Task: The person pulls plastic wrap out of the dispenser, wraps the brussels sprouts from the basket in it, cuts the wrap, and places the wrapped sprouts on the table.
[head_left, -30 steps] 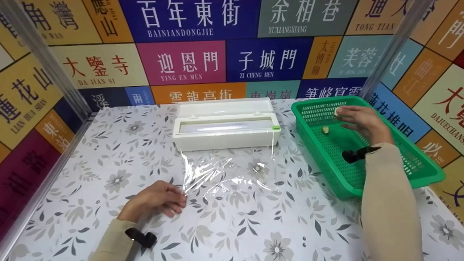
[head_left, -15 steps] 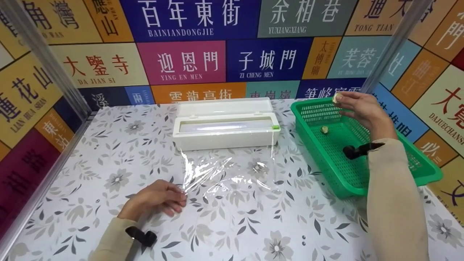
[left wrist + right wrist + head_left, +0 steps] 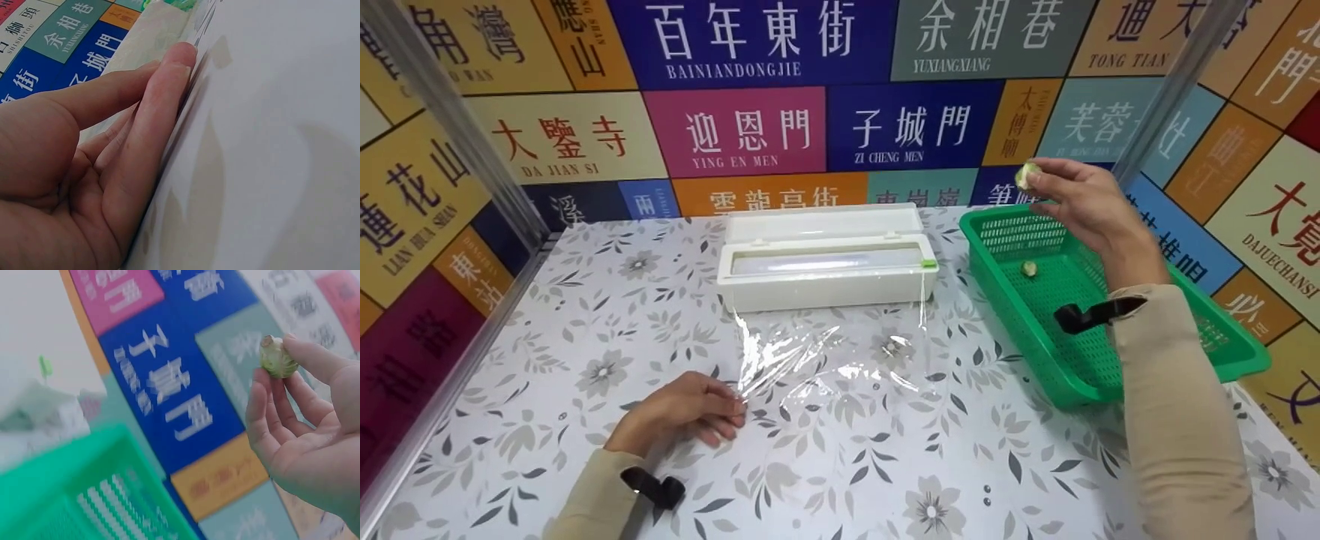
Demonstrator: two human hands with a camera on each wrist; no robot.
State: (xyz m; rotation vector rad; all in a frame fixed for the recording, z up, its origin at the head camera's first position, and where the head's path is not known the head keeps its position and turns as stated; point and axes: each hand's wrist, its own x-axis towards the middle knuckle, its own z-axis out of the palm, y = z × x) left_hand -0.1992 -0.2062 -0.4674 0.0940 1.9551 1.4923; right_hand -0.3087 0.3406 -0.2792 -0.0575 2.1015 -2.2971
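Right hand (image 3: 1084, 206) up in the upper right of the frame, and its grip has a small green sprout (image 3: 1026, 175) pinched between thumb and fingertips! The right wrist view confirms it: thumb on one side, fingers on the other, the cut brown stem end (image 3: 266, 341) showing at the top. Just below in the head view sits the green basket (image 3: 1072, 391), slatted and slanting down the right side, with a second sprout (image 3: 1029, 268) on its floor towards the far left corner.

Over to the left hand (image 3: 682, 409), low and left of centre: a narrow grip here, thumb against the fingers, pinching the near left corner of the clear film (image 3: 825, 360). That film runs glinting up to the white box (image 3: 832, 292) in the middle, lid (image 3: 825, 222) open at the back, green slider (image 3: 928, 263) at its right end. Beige sleeves (image 3: 1181, 397), black wrist cameras (image 3: 656, 489), a counter (image 3: 810, 495) in grey leaf-and-flower print, and behind it all, a bright wall of lettered panels (image 3: 735, 131).
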